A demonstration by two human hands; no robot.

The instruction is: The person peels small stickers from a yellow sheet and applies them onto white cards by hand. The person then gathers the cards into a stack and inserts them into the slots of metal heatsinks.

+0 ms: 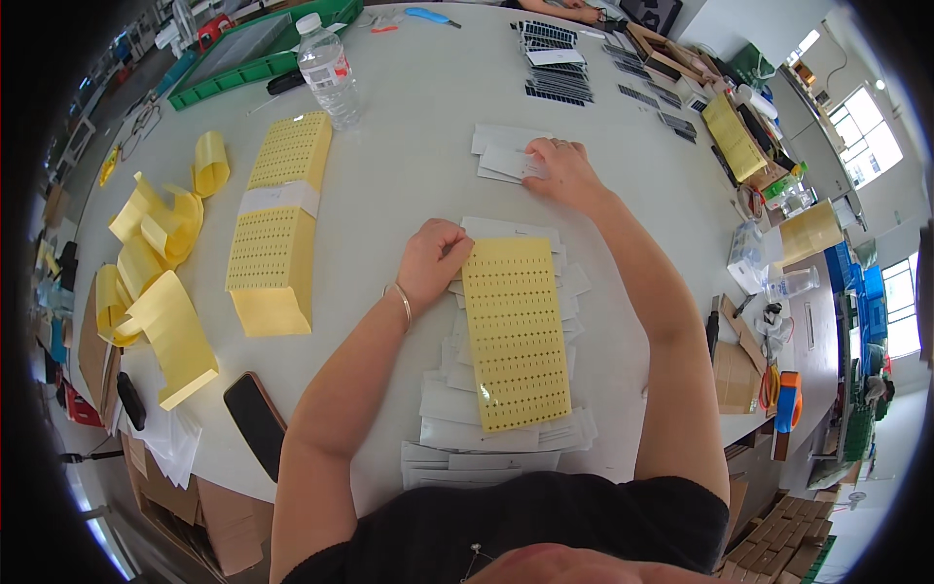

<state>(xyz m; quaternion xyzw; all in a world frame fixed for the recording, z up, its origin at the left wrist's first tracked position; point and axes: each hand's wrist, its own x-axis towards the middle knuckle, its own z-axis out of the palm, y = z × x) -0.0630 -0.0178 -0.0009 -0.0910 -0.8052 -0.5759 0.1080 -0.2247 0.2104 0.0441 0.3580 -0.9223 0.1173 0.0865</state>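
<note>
At the left of the frame, curled yellow strips (161, 229) are bunched on the counter (389, 127), and a banded yellow stack (277, 234) is set to their right; both are best left clear of the forearms. Left of centre, the left hand (433, 255) is brought to the top-left corner of the perforated yellow sheet (516, 331); its fingers are curled in and pressed together, and the corner appears to be pinched between them. The sheet is laid at the centre of the frame over loosely fanned white cards (448, 394), so a light hold seems advisable, lest the layers be dragged askew. Right of centre, higher up, the right hand (569, 173) is placed at the right edge of a small white pile (501, 151). Its fingers are bent over that edge; whether a card is pinched cannot be told. The pile's edges are uneven, so they should be squared gently, with the cards kept flat and unbent.
</note>
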